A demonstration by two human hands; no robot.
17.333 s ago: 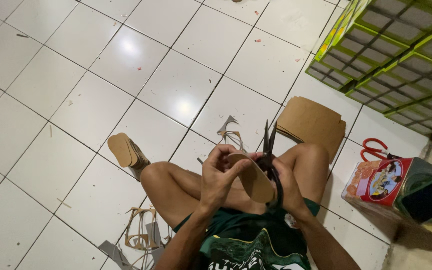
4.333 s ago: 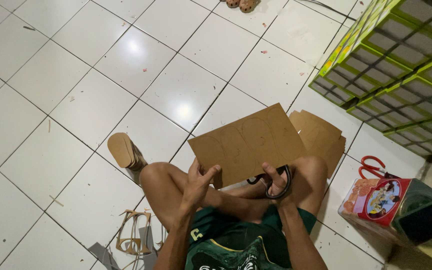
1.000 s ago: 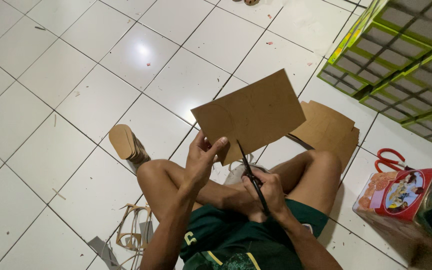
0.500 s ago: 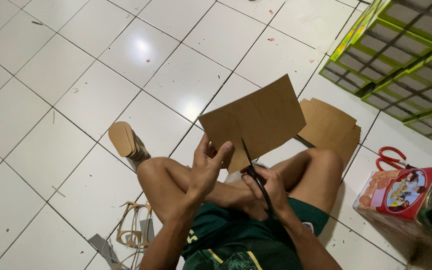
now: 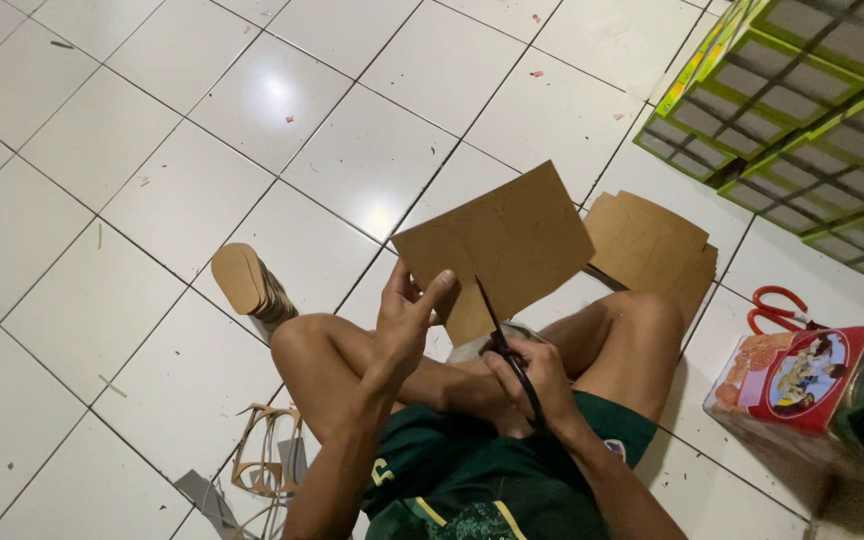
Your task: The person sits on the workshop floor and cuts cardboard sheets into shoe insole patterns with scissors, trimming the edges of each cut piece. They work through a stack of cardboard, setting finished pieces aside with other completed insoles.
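1. while the person sits cross-legged on the white tiled floor point(image 5: 152, 200), the left hand point(image 5: 404, 318) holds up a brown cardboard sheet point(image 5: 497, 240), its fingers point(image 5: 435, 292) clenched on the sheet's lower left edge.
2. right hand point(image 5: 532, 375) is wrapped round the handles of black scissors point(image 5: 502, 340), fingers grasping them tight; the blades point up and meet the sheet's bottom edge, just beside the left hand.
3. the sheet is tilted, raised above the knees, well clear of the floor.
4. behind it, a stack of more cardboard pieces point(image 5: 657, 250) lies flat on the floor by the right knee.
5. off the left knee, a stack of oval cardboard cut-outs point(image 5: 249, 283) stands on the tiles.
6. near the left hip, strips of cardboard offcuts point(image 5: 262, 465) lie in a loose tangle.
7. far right: red-handled scissors point(image 5: 777, 308) rest on the floor, just beside a red printed tin point(image 5: 802, 375).
8. top right corner, green-edged trays point(image 5: 802, 110) with grid compartments are stacked, well apart from both hands.
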